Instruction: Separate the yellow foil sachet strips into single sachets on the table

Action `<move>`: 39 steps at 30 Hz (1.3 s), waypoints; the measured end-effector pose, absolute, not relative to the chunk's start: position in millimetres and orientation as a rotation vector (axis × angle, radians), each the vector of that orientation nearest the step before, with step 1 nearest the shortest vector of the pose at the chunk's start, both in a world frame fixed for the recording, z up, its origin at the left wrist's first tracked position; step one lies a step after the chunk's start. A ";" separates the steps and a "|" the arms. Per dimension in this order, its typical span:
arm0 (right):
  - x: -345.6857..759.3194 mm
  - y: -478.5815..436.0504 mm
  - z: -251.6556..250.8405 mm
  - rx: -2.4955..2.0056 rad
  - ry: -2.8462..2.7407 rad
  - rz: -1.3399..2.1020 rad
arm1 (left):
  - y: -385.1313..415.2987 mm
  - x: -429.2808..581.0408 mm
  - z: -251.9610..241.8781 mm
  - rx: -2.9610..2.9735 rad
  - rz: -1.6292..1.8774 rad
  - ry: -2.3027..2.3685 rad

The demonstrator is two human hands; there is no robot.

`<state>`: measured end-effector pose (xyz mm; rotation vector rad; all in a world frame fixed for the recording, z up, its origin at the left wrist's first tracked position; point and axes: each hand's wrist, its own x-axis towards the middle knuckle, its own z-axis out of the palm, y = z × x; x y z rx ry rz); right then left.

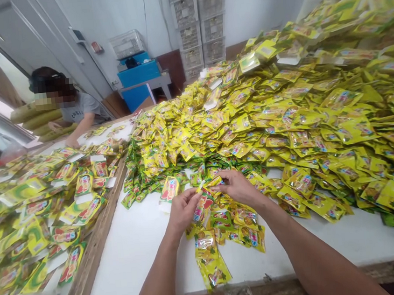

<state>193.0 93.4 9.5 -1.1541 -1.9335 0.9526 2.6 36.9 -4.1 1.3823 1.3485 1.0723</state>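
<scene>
My left hand (pixel 182 211) and my right hand (pixel 236 188) meet over the white table (pixel 137 247), both pinching the same strip of small yellow sachets (pixel 211 184). The strip hangs down between my hands over a loose bunch of yellow sachets (pixel 226 229) lying on the table near its front edge. Another single sachet (pixel 169 189) lies just left of my left hand. A huge heap of yellow sachets (pixel 302 108) rises to the right and behind my hands.
A second pile of sachets (pixel 42 215) covers the table to the left, past a wooden divider (pixel 97 237). Another person (pixel 69 109) sits at the far left end. Stacked crates (pixel 201 25) and a blue machine (pixel 138 76) stand against the back wall.
</scene>
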 end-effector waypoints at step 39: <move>166.2 72.6 11.1 -1.045 -1.677 1.449 | 33.9 11.9 -2.5 0.907 1.158 1.175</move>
